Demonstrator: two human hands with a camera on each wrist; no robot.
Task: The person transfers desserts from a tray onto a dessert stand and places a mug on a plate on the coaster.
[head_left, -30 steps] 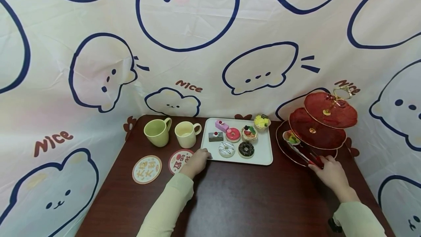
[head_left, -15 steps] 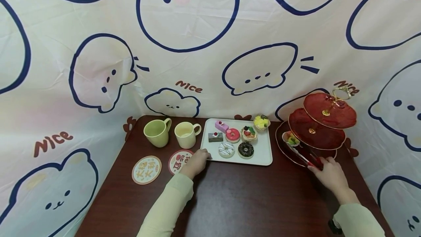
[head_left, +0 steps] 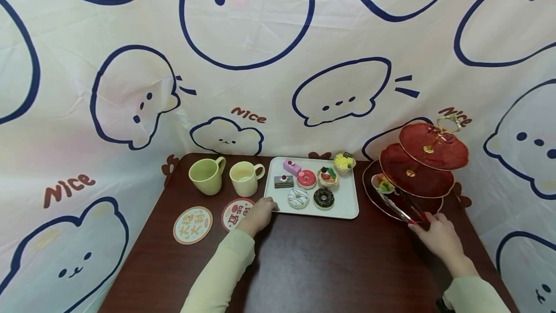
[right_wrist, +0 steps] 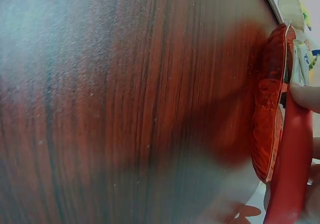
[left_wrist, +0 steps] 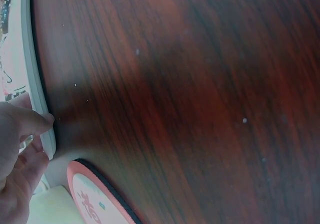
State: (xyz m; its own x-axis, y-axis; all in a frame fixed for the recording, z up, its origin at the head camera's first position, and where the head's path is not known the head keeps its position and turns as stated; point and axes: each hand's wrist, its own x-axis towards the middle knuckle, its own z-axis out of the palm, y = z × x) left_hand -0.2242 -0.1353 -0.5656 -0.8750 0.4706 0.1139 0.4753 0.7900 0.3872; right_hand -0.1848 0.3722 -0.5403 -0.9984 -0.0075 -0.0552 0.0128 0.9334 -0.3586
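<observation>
My left hand (head_left: pixel 259 216) pinches the near left corner of a white tray (head_left: pixel 347 210); in the left wrist view the thumb lies over the tray's rim (left_wrist: pixel 36 78). My right hand (head_left: pixel 442 239) grips tongs (head_left: pixel 401 213) by their red handle (right_wrist: pixel 295 159). The tongs' metal tips reach a small fruit tart (head_left: pixel 383 184) on the bottom plate (head_left: pixel 370 192) of a red three-tier stand (head_left: pixel 412 177). On the tray are a white striped donut (head_left: pixel 298 198), a chocolate donut (head_left: pixel 324 198), a pink donut (head_left: pixel 306 179), two small cakes (head_left: pixel 284 181) and tarts (head_left: pixel 327 177).
A green mug (head_left: pixel 206 177) and a pale yellow mug (head_left: pixel 245 178) stand left of the tray. Two round coasters (head_left: pixel 193 225) lie before them, one partly behind my left hand. A printed cloth (head_left: pixel 278 86) hangs behind the dark wooden table (head_left: pixel 326 264).
The arms of the tongs stand a little further apart, and my right hand has shifted slightly toward me. My left hand keeps its hold on the tray; the tart stays on the bottom plate.
</observation>
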